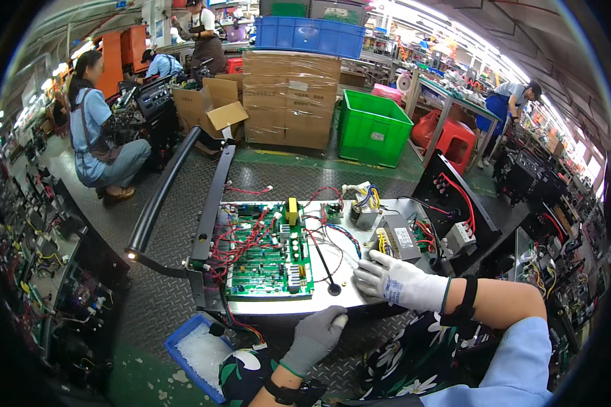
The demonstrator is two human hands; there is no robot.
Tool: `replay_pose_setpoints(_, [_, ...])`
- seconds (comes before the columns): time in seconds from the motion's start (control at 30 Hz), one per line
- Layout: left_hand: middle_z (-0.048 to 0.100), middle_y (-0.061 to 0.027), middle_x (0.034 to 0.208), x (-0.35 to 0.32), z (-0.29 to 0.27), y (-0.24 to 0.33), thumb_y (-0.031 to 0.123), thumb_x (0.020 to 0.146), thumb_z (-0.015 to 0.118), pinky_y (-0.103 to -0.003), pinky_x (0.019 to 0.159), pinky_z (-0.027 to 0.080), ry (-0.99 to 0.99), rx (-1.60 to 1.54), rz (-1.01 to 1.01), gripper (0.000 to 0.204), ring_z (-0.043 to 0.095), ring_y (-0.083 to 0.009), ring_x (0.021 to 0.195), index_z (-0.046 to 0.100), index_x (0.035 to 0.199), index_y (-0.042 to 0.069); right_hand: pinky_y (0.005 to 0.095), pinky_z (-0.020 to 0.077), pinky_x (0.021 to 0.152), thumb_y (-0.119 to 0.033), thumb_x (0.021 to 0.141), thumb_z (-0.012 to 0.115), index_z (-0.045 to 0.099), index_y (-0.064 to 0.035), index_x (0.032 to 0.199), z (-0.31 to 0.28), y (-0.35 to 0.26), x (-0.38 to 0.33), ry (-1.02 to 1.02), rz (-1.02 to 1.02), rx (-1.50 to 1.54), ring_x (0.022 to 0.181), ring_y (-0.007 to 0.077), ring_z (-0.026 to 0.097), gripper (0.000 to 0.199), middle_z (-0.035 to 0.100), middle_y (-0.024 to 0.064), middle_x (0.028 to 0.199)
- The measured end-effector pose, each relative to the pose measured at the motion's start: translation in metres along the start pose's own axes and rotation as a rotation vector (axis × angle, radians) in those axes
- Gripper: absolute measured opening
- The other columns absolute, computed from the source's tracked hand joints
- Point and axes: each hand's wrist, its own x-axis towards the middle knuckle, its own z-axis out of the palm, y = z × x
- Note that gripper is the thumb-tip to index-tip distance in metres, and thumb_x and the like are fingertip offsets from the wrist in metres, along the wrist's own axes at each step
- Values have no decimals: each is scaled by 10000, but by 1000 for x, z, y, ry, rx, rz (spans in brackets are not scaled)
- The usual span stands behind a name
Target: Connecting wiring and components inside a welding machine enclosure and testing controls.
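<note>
A machine chassis with a bare metal base plate (265,306) lies before me, its wired parts facing up. My right hand (400,281), in a white glove, rests on the plate with fingers stretched out, beside a grey metal box with a label (400,237). My left hand (316,339), in a grey glove, is closed at the plate's front edge; whatever lies within its fingers is hidden. Red wires run over a green circuit board (268,254) on the plate's left part. A thin black strip (322,261) reaches down to a black round hole or grommet between board and right hand.
A black tubular handle (163,197) juts out left of the chassis; a black end panel (455,200) stands at its right. A blue tray (197,353) with whitish small pieces sits at front left. More chassis line both sides. Behind are a green crate (373,129), cartons (288,102) and several people.
</note>
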Motion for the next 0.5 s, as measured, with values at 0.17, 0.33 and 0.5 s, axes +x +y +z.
replay_pose_setpoints(0.17, [655, -131, 1059, -8, 12, 14, 286, 869, 655, -348, 766, 528, -61, -35, -52, 435, 675, -252, 873, 550, 1243, 89, 437, 330, 1045, -393, 821, 568, 544, -136, 1041, 12, -5, 8, -8, -11, 269, 935, 221, 610, 339, 600, 47, 956])
replay_pose_setpoints(0.33, [665, -127, 1009, -3, 27, 8, 253, 880, 659, -328, 737, 536, 116, 1, 99, 465, 678, -200, 852, 495, 1262, 45, 431, 377, 996, -416, 875, 564, 630, -118, 824, 9, -20, 23, 136, 111, 574, 789, 244, 635, 309, 629, 75, 772])
replay_pose_setpoints(0.5, [666, -120, 1004, -2, 5, 4, 155, 893, 645, -274, 735, 525, 16, -317, -42, 403, 647, -136, 873, 469, 1232, 28, 430, 425, 905, -298, 868, 603, 640, -112, 881, 13, -44, 23, 476, 304, 945, 890, 280, 614, 190, 637, 77, 887])
